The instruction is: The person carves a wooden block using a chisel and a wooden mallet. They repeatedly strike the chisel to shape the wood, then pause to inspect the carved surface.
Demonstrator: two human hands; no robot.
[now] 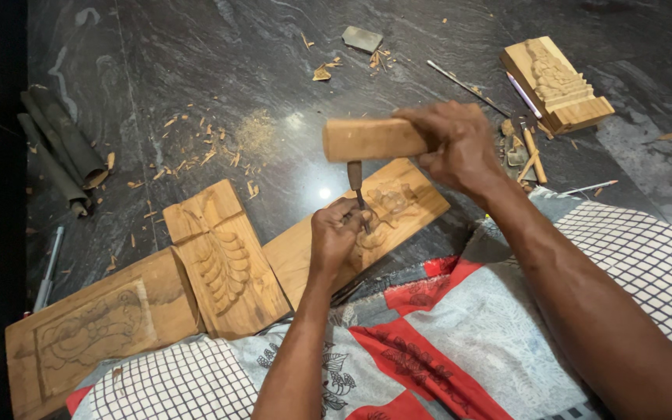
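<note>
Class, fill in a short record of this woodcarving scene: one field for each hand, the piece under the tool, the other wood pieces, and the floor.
Left hand: left hand grips a chisel, tip on the panel
Right hand: right hand holds a wooden mallet above the chisel
Piece under tool: carved panel, flat on the floor
Other wood: leaf-carved board; outlined board; stepped carved block
Floor: dark stone floor strewn with wood chips

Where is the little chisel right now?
The chisel stands upright at the middle of the head view, held in the left hand, its tip on the carved wooden board, just under the wooden mallet in the right hand.
</note>
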